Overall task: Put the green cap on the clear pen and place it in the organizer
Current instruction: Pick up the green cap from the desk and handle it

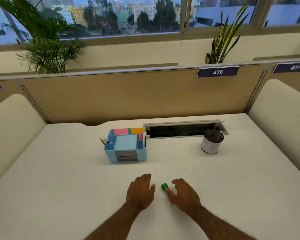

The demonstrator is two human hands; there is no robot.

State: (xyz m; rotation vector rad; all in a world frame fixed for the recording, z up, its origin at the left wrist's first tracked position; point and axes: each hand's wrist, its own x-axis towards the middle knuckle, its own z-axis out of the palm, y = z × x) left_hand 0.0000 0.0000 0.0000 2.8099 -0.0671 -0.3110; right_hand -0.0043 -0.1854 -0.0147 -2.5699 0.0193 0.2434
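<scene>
Both hands low over the white desk [59, 179], near edge, approx 6 o'clock of the view. Left hand [140, 191] palm down, fingers loosely together and slightly curled, gripping nothing, resting on or just above the desk, can't tell which. Right hand [184, 193] at its 3 o'clock, fingers spread and curled, not closed on anything; thumb tip touching or just beside the green cap [164, 186], which sits on the desk between the two hands, nearer the right one. Clear pen not made out w/ certainty; a clear-ish pen w/ white tip [107, 141] leans in the left compartment of the blue organizer [126, 154], beside a pencil [103, 144], too small to confirm. Organizer stands at 12 o'clock from the hands, well apart, w/ pink notes [120, 131] and orange notes [137, 130] in the rear slots, a light-blue pad [126, 142] in the centre, coloured markers [141, 138] on the right side. Metal-mesh cup w/ white wrap [212, 143] at approx 2 o'clock, far from the cap, just in front of the open cable tray [180, 129]. Partition label 476 [217, 72] behind.
</scene>
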